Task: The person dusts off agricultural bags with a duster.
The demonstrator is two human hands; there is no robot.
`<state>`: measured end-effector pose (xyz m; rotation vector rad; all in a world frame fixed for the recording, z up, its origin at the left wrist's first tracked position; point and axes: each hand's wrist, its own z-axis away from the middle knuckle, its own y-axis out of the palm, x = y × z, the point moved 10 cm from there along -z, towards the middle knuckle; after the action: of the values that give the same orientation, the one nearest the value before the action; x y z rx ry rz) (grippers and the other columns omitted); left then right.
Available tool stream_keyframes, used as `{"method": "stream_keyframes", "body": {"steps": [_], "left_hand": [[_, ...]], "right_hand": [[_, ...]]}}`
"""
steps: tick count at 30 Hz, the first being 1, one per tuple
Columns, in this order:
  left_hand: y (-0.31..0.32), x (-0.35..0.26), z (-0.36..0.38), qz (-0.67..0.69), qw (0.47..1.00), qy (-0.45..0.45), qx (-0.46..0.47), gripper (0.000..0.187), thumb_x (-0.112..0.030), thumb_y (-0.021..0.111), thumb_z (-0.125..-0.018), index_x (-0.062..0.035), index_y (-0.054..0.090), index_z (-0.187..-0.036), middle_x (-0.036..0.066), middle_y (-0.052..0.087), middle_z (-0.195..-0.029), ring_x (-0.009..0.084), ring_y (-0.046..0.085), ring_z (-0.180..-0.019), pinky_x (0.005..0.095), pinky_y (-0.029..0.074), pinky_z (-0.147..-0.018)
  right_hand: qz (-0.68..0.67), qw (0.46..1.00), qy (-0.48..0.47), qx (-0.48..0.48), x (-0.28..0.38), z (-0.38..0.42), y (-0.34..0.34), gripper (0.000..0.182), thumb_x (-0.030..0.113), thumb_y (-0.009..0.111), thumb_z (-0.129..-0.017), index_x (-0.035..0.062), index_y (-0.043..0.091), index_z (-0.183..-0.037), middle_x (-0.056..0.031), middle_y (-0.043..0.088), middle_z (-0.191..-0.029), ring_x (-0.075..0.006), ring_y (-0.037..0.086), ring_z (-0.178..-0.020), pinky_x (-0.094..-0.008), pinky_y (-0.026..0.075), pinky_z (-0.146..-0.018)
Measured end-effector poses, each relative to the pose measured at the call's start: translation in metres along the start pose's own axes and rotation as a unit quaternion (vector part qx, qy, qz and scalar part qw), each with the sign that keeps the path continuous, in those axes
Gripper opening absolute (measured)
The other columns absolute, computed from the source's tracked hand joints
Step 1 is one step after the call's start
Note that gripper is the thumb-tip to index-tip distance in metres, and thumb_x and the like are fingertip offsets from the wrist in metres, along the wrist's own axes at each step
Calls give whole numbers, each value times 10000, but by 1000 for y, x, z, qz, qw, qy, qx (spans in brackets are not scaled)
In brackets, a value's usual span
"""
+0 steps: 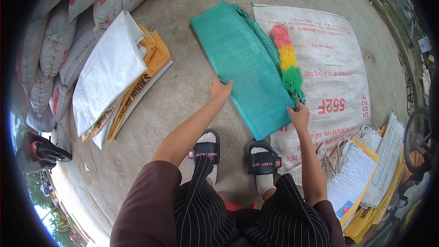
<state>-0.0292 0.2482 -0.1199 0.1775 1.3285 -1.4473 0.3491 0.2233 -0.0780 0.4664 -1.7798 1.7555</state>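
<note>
A green woven sack (242,64), folded lengthwise, lies at an angle on the ground ahead of my feet. My left hand (221,88) pinches its left edge, thumb on top. At the lower right edge of the sack, my right hand (299,115) is closed around the handle end of a feather duster (288,59), its thumb touching the green fabric. Pink, yellow and green fluff points away from me, over a flat white printed sack (334,55). My right fingers partly hide the handle.
Folded white and yellow sacks (114,73) lie to the left, beside stacked full sacks (59,45). More folded sacks (352,174) and loose strings (334,155) are at the lower right, near a wheel (417,139). My sandals (263,158) are close to the green sack.
</note>
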Motion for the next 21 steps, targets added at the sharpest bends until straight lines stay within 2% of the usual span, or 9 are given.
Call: {"method": "stream_keyframes", "body": {"steps": [1, 5, 11, 13, 14, 17, 19, 20, 21], "left_hand": [[11, 8, -1, 5, 997, -46, 53, 728, -263, 682, -684, 2, 328, -1263, 215, 487, -1154, 323, 471, -1086, 397, 403, -904], [15, -2, 0, -94, 993, -13, 68, 774, -274, 715, -656, 17, 327, -1259, 209, 486, -1162, 320, 491, -1077, 378, 426, -887], [20, -18, 0, -125, 990, -31, 54, 754, -322, 732, -646, 27, 385, -1217, 185, 509, -1147, 302, 509, -1058, 359, 437, -875], [26, -4, -4, -27, 994, -95, 49, 680, -305, 716, -675, 53, 434, -1180, 190, 534, -1121, 276, 554, -994, 338, 458, -830], [26, -2, -8, -30, 994, -95, 47, 680, -305, 716, -675, 53, 434, -1180, 190, 534, -1121, 276, 554, -994, 338, 458, -830], [42, 13, -19, 19, 986, -129, 105, 687, -306, 699, -676, 48, 414, -1191, 178, 529, -1119, 277, 526, -1041, 357, 450, -847], [57, 10, -22, 179, 959, -152, 160, 614, -257, 654, -699, 63, 424, -1170, 175, 551, -1061, 270, 547, -988, 362, 458, -809], [58, 9, -24, 178, 959, -152, 157, 614, -257, 654, -699, 63, 424, -1170, 175, 551, -1061, 270, 547, -988, 362, 458, -809], [64, 1, -20, 255, 936, -174, 171, 576, -236, 630, -708, 66, 431, -1156, 169, 564, -1007, 272, 562, -922, 364, 466, -766]], "right_hand": [[2, 1000, 11, 7, 5, -6, -9, 299, 191, 711, -638, -20, 503, -683, -163, 510, -595, -321, 487, -547, -399, 374, -525], [-12, 1000, 6, -28, 31, -30, -47, 247, 154, 676, -678, -23, 505, -692, -143, 475, -550, -321, 448, -502, -400, 356, -506], [45, 994, -18, -93, 9, -46, -41, 219, 154, 658, -713, -17, 522, -732, -181, 562, -651, -352, 550, -612, -414, 408, -572], [67, 995, 74, -2, -20, -44, -18, 216, 174, 652, -726, -4, 544, -782, -207, 588, -727, -369, 577, -703, -425, 424, -619], [63, 995, 75, -1, -25, -41, -14, 216, 174, 652, -726, -4, 544, -782, -207, 588, -727, -369, 577, -703, -425, 424, -619], [39, 997, 66, -27, -29, -35, -13, 227, 191, 640, -738, 3, 560, -838, -209, 595, -748, -378, 573, -719, -425, 424, -625], [18, 996, 39, -80, -23, -30, -22, 271, 207, 636, -738, 4, 573, -907, -213, 605, -777, -390, 571, -723, -437, 418, -632], [15, 996, 38, -79, -21, -28, -22, 271, 207, 636, -738, 4, 573, -907, -213, 605, -777, -390, 571, -723, -437, 418, -632], [7, 994, 24, -108, -16, -24, -31, 281, 219, 618, -760, 3, 572, -934, -195, 603, -751, -348, 579, -693, -415, 422, -614]]}}
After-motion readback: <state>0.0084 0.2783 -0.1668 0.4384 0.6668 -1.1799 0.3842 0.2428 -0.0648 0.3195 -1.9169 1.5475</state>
